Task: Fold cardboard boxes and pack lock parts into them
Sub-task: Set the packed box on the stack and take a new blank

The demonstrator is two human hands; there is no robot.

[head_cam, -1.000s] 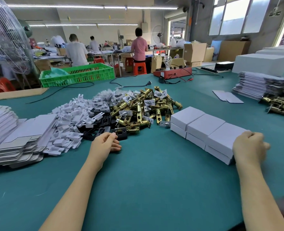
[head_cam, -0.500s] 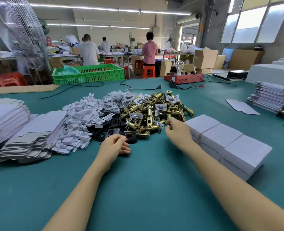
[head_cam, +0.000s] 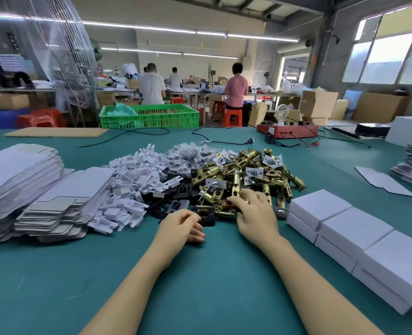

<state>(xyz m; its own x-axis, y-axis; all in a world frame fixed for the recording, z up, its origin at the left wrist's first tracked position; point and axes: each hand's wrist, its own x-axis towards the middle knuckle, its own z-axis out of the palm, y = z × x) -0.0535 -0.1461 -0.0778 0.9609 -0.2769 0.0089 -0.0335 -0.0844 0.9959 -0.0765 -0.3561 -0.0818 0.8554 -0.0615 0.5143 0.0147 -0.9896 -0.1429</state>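
Right hand (head_cam: 254, 215): fingers curled on brass latches (head_cam: 246, 180), grip unclear.
Left hand (head_cam: 179, 224): loosely curled, holding nothing, beside black plates (head_cam: 178, 193).
Boxes (head_cam: 354, 234): right.

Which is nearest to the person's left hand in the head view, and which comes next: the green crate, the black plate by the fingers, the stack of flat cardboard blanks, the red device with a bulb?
From the left hand:
1. Black plate, just right of the fingers.
2. Flat cardboard blanks, far left.
3. Green crate, far edge of table.
4. Red device, far right; close to the crate's rank.
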